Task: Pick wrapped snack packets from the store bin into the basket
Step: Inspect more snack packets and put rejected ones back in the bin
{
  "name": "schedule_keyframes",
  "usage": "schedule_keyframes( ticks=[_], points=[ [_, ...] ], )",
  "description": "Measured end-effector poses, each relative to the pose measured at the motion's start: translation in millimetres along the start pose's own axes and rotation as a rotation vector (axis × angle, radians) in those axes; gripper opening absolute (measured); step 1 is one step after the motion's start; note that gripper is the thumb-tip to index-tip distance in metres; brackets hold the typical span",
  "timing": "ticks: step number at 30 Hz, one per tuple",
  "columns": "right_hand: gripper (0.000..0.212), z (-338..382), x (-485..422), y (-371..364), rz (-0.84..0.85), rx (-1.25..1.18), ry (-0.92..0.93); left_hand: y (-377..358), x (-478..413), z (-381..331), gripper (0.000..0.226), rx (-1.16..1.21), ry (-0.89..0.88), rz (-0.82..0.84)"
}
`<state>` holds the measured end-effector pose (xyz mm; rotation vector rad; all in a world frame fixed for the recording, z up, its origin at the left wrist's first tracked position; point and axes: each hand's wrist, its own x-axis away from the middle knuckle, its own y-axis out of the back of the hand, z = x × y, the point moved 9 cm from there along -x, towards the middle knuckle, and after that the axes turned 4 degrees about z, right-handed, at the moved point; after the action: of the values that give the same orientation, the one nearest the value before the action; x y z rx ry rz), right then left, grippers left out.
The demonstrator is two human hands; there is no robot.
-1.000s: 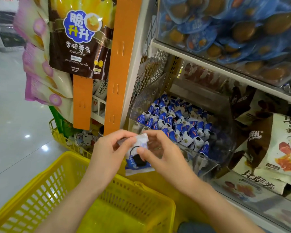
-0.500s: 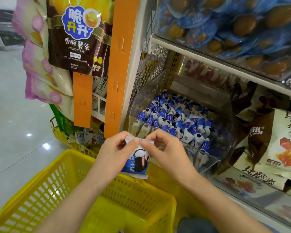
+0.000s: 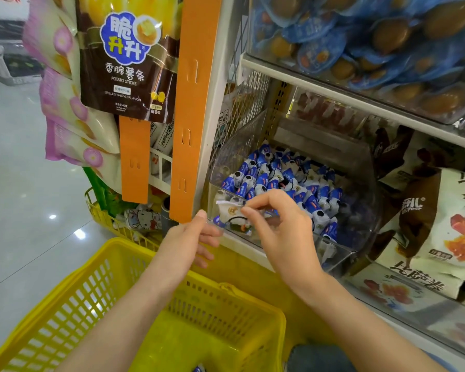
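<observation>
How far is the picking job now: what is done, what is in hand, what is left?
Done: a blue scrap at the bottom of the yellow basket looks like one packet already inside. In hand: the right hand pinches a packet above the clear bin front edge; the left hand is open beside it. Left: dropping this packet into the basket, and many packets lie in the bin.

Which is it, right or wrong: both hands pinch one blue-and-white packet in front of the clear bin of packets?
Wrong in one respect. The head view shows only the right hand pinching the blue-and-white packet. The left hand is open beside it and holds nothing. The packet is indeed in front of the clear bin of packets.
</observation>
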<state>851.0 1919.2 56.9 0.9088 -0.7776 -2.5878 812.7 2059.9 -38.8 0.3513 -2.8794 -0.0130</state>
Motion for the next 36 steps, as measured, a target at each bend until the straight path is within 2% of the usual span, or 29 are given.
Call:
schedule_keyframes(
  ticks=[1,3,6,9,11,13,17,20,23,26,30,34,36],
  points=[
    [0.002,2.5,0.8,-3.3,0.028,0.003,0.03,-7.8,1.1,4.3,0.051,0.082,0.065,0.078],
    [0.004,9.0,5.3,-14.6,0.107,0.039,0.108,-13.1,1.5,5.9,0.051,0.224,0.094,0.129],
    [0.004,17.5,13.2,-30.3,0.212,0.142,0.202,-3.9,0.3,-1.2,0.032,0.353,0.02,0.064],
    [0.009,17.5,16.5,-39.0,0.298,0.189,0.221,10.3,-0.3,-8.3,0.018,0.315,-0.065,-0.05],
    [0.012,11.9,14.9,-38.5,0.296,0.106,0.134,18.6,0.5,-11.2,0.017,0.24,-0.099,-0.137],
    [0.015,0.4,12.0,-33.7,0.243,-0.01,-0.031,19.7,2.7,-14.7,0.019,0.205,-0.125,-0.164],
    [0.014,-25.8,10.5,-32.3,0.184,-0.275,-0.341,8.7,7.2,-20.5,0.041,0.205,-0.141,-0.044],
    [0.017,-35.3,13.7,-40.4,0.187,-0.574,-0.511,7.3,5.6,-21.4,0.026,0.192,-0.154,0.0],
    [0.023,-34.2,12.8,-41.6,0.221,-0.554,-0.495,6.1,4.7,-19.7,0.017,0.182,-0.15,0.003],
    [0.029,-24.6,10.3,-40.6,0.269,-0.414,-0.363,-0.6,6.0,-16.3,0.022,0.189,-0.139,0.019],
    [0.033,-18.0,7.9,-39.4,0.271,-0.358,-0.297,-3.0,6.4,-18.0,0.028,0.218,-0.171,0.042],
    [0.033,-24.5,8.2,-38.3,0.243,-0.358,-0.344,-1.4,6.3,-20.8,0.028,0.195,-0.206,0.051],
    [0.022,-27.4,9.4,-41.2,0.265,-0.382,-0.381,-1.6,6.6,-23.9,0.03,0.164,-0.231,0.08]
  ],
)
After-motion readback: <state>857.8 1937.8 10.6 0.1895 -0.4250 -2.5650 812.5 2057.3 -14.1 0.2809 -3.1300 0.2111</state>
